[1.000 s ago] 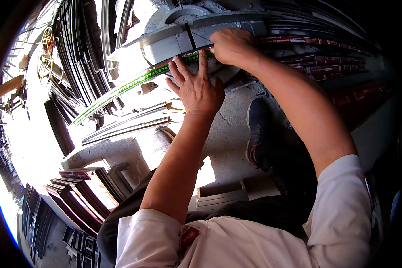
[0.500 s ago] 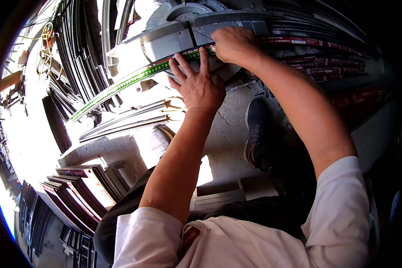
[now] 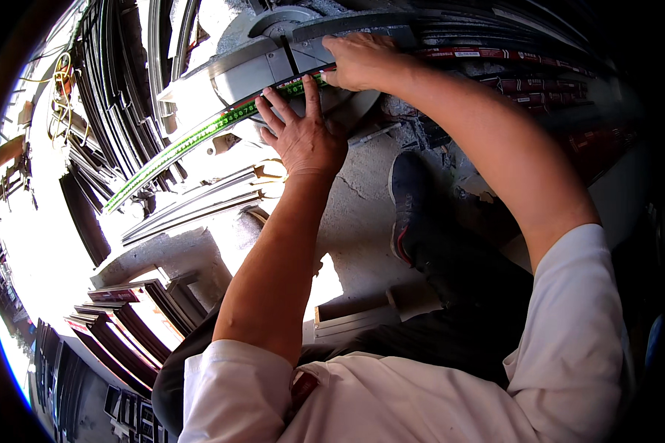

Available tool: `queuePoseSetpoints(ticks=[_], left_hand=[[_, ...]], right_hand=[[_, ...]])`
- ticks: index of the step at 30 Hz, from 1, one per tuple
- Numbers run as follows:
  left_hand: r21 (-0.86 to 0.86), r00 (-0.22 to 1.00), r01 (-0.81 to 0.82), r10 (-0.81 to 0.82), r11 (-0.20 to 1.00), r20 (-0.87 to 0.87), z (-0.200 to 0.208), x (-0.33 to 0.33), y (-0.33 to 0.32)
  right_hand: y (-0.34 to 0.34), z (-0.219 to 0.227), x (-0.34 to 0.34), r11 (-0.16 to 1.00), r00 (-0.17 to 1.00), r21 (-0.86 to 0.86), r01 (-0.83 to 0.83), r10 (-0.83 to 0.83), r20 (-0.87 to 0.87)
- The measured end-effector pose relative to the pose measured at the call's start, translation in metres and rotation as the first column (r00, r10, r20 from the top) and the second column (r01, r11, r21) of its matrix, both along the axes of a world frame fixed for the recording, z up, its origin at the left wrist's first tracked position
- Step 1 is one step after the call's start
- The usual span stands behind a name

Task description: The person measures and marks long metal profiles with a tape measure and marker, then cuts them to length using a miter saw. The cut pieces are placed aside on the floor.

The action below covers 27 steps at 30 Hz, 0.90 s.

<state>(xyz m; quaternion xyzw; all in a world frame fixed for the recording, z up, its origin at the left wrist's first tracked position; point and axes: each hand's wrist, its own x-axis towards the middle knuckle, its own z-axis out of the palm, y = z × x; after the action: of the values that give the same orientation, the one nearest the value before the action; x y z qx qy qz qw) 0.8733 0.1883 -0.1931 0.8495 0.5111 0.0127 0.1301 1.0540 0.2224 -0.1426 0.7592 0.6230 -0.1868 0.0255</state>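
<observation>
Tape: green measuring tape (image 3: 233, 117), graduated, slanting from the left of the frame to upper centre, across the near side of a grey slotted base (image 3: 247, 74).
Left hand (image 3: 307, 144): upper centre; fingers spread, fingertips resting on the tape.
Right hand (image 3: 363, 65): just beside it, upper centre; fingers curled at the tape's right-hand end; whether they grip tape or base cannot be told.
Bars: red-labelled bars (image 3: 543, 102) at upper right; dark profiles (image 3: 111, 96) at upper left.
Shoe: dark shoe (image 3: 411, 188), right of centre.
</observation>
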Motion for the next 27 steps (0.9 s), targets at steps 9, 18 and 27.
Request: queuePoseSetpoints(ticks=[9,18,27], left_hand=[[-0.017,1.000,0.000,-0.001,1.000,-0.027,0.002,-0.001,0.001],[-0.022,1.000,0.018,-0.018,1.000,0.014,0.001,0.001,-0.001],[-0.017,1.000,0.009,-0.009,1.000,0.005,-0.002,-0.002,0.001]], right_hand=[[-0.056,0.021,0.031,0.820,0.996,0.566,0.090,-0.060,-0.072],[-0.177,-0.098,-0.001,0.810,0.670,-0.148,0.568,-0.559,-0.489],[-0.159,-0.161,-0.021,0.352,-0.133,-0.628,0.694,-0.795,-0.592]])
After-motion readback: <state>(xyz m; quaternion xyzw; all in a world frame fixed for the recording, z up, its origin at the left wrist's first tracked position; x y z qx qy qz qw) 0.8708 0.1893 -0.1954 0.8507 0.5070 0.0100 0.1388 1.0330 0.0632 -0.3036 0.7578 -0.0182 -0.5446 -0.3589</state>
